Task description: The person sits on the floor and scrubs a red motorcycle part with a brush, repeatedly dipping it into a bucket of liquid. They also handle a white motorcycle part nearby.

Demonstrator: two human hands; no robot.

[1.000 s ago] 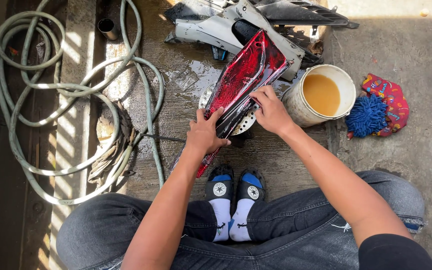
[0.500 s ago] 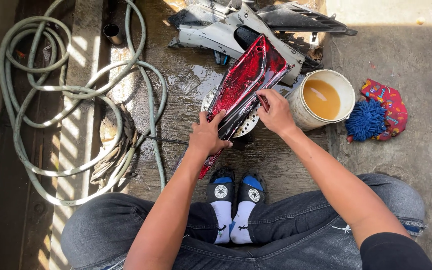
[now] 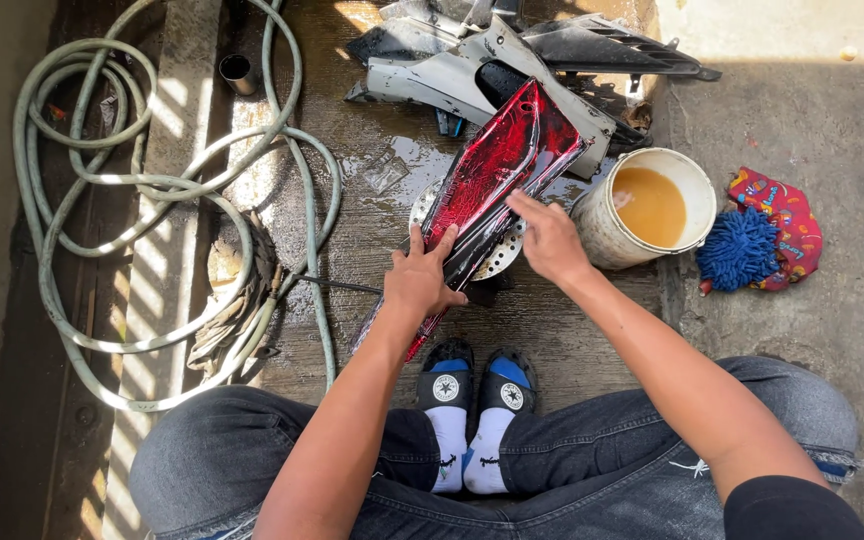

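Since a second ago, hardly any change: glossy red-and-black plastic fairing panel (image 3: 497, 190) still propped slanted over a perforated round metal disc (image 3: 497, 250) on the wet concrete floor (image 3: 372, 170). Left hand (image 3: 422, 280) still flat on the panel's lower part, fingers (image 3: 444, 243) spread wide, clamping nothing. Right hand (image 3: 550, 240) shifted slightly, fingers extended against the panel's edge. White bucket of brownish water (image 3: 652, 205) just beside it.

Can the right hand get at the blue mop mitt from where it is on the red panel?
Probably yes. The right hand rests on the red panel; the blue mitt lies to its right, past the bucket, which it could likely reach over or around.
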